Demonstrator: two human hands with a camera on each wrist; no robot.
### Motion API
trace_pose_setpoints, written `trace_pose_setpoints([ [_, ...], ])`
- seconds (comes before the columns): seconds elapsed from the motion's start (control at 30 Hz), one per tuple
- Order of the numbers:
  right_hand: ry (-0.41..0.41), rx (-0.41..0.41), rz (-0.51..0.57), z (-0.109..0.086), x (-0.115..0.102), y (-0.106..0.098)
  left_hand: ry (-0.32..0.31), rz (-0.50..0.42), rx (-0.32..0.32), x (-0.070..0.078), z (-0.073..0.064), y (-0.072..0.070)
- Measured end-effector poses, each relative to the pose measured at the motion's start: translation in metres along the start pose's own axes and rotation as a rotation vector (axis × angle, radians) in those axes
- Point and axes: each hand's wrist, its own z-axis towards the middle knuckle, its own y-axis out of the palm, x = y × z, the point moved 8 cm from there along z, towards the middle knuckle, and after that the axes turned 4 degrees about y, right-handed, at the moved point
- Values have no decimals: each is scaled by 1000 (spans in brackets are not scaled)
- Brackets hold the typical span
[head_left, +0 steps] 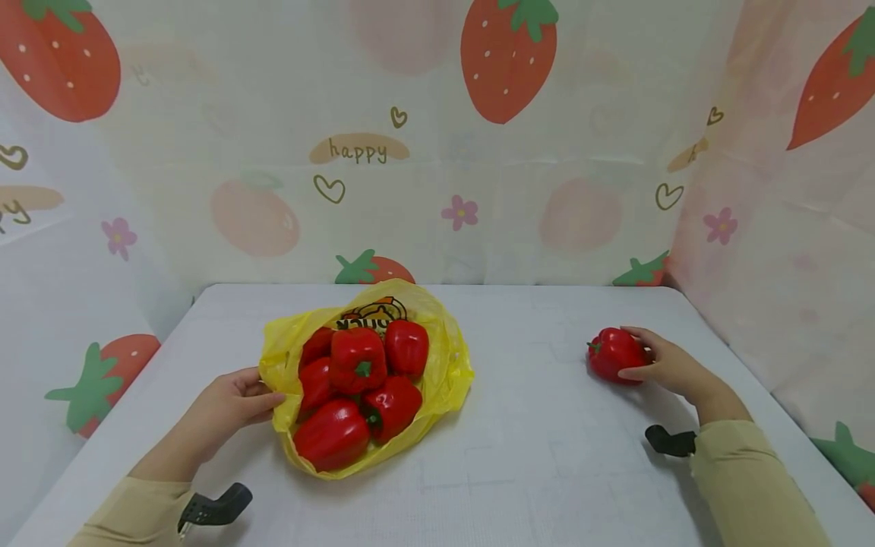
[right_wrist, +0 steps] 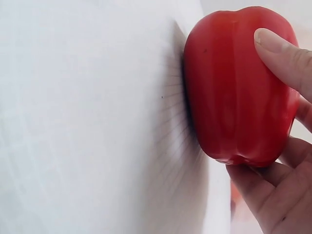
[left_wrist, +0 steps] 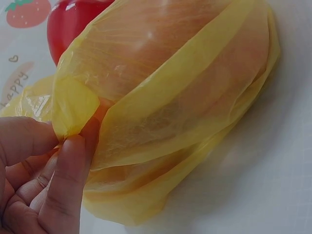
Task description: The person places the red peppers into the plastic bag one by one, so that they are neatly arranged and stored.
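Note:
A yellow plastic bag (head_left: 447, 372) lies with its mouth open at the left of the table, black print on its inner side. Several red bell peppers (head_left: 358, 358) are heaped in it, one on top with its green stem facing forward. My left hand (head_left: 229, 410) pinches the bag's left edge between thumb and fingers; the left wrist view shows the gathered yellow film (left_wrist: 73, 109) there. Far to the right, my right hand (head_left: 673, 372) holds a single red bell pepper (head_left: 613, 355), thumb on one side and fingers on the other. In the right wrist view that pepper (right_wrist: 234, 87) sits close against the tabletop.
The white table (head_left: 526, 456) has rounded far corners. A curtain with strawberry prints (head_left: 509, 61) hangs behind it and along both sides. Black wrist mounts (head_left: 217, 507) stick out from both beige sleeves (head_left: 752, 479), low over the table.

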Motion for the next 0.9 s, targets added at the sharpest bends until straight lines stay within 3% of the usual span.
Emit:
trace_pose_setpoints([
  [0.37,-65,12,-3,1,-17,-2,7,-17,-2,-1,1,-1],
  [0.63,-137,-8,44,8,-52,0,4,-19,5,-4,2,-1],
  [0.9,-192,-55,97,16,-97,14,4,-16,12,-5,2,-1],
])
